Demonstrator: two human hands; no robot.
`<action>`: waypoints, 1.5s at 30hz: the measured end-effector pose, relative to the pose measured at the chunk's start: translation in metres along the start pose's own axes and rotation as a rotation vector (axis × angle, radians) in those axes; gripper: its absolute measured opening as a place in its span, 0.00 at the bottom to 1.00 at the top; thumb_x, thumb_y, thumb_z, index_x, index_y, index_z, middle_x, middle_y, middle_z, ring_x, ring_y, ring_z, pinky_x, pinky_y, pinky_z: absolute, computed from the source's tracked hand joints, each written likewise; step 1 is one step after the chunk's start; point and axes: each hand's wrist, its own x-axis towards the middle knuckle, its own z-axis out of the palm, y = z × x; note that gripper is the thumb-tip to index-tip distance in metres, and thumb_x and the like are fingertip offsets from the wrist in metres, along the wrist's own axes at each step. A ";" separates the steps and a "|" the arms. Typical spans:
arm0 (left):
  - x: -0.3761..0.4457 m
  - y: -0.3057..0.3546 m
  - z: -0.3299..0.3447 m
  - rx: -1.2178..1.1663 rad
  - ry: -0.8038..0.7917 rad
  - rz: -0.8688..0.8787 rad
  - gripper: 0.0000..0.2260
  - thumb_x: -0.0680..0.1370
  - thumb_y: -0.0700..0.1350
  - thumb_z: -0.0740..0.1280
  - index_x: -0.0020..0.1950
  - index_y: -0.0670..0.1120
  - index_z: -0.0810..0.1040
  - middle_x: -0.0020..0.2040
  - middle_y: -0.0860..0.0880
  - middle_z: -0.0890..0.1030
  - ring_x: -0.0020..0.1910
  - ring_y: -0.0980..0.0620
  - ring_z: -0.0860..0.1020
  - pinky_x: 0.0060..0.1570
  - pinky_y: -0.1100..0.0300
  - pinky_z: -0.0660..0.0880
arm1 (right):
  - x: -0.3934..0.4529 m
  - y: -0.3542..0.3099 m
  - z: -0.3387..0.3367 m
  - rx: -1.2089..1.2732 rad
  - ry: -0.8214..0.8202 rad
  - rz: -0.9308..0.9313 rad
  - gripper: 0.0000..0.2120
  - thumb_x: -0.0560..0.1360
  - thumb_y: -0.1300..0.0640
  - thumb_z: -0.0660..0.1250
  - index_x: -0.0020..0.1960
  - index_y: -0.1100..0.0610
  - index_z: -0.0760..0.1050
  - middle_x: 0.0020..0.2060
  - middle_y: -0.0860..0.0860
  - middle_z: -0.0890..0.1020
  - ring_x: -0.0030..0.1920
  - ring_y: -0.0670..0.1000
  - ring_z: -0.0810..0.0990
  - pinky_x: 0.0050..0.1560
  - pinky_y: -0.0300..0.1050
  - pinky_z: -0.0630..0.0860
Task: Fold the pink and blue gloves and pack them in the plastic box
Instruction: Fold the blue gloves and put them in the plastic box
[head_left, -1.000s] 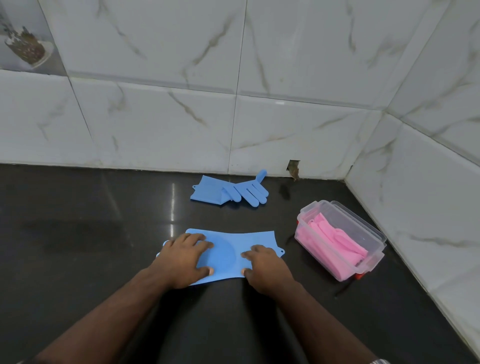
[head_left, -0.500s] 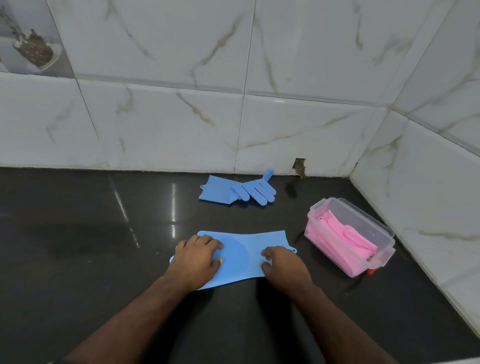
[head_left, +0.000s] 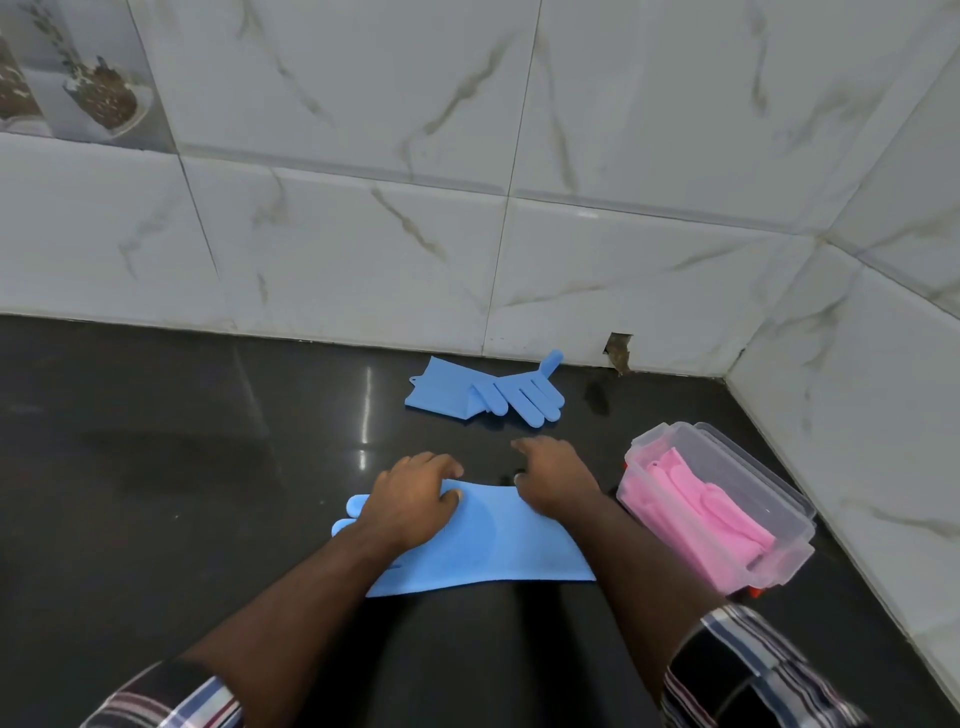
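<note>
A blue glove (head_left: 488, 545) lies flat on the black counter in front of me, its fingertips poking out at the left. My left hand (head_left: 413, 501) presses down on its left part, gripping the far edge. My right hand (head_left: 556, 475) rests at the glove's far right edge, fingers spread on it. A second blue glove (head_left: 483, 395), partly folded, lies farther back near the wall. The clear plastic box (head_left: 727, 525) stands to the right, lid off, with folded pink gloves (head_left: 691, 514) inside.
White marble-look tiled walls meet in a corner at the back right, close behind the box. A chipped hole (head_left: 618, 353) shows at the wall's base. The dark counter (head_left: 156, 493) stretches wide to the left.
Both hands have moved from the glove's near side to its far edge. The camera has come closer, and my checked sleeves now show.
</note>
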 end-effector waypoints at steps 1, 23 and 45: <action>0.001 0.001 0.001 -0.025 -0.001 -0.012 0.13 0.79 0.50 0.64 0.63 0.55 0.76 0.61 0.56 0.78 0.60 0.52 0.75 0.61 0.52 0.72 | 0.007 -0.002 -0.002 -0.031 -0.016 -0.023 0.28 0.75 0.58 0.64 0.75 0.51 0.65 0.72 0.54 0.70 0.70 0.58 0.67 0.69 0.56 0.69; 0.042 -0.012 -0.022 -0.802 0.238 -0.490 0.13 0.77 0.59 0.67 0.55 0.52 0.77 0.51 0.48 0.83 0.48 0.50 0.81 0.55 0.48 0.80 | 0.029 -0.044 -0.013 0.798 -0.031 -0.102 0.07 0.75 0.53 0.70 0.51 0.52 0.84 0.45 0.42 0.85 0.39 0.40 0.81 0.37 0.30 0.71; 0.064 0.001 -0.020 -0.971 -0.001 -0.558 0.07 0.80 0.45 0.68 0.51 0.42 0.79 0.51 0.41 0.83 0.44 0.48 0.81 0.44 0.60 0.79 | 0.050 -0.006 0.013 -0.125 0.170 -0.168 0.31 0.75 0.56 0.67 0.75 0.45 0.62 0.75 0.52 0.62 0.71 0.57 0.66 0.62 0.52 0.72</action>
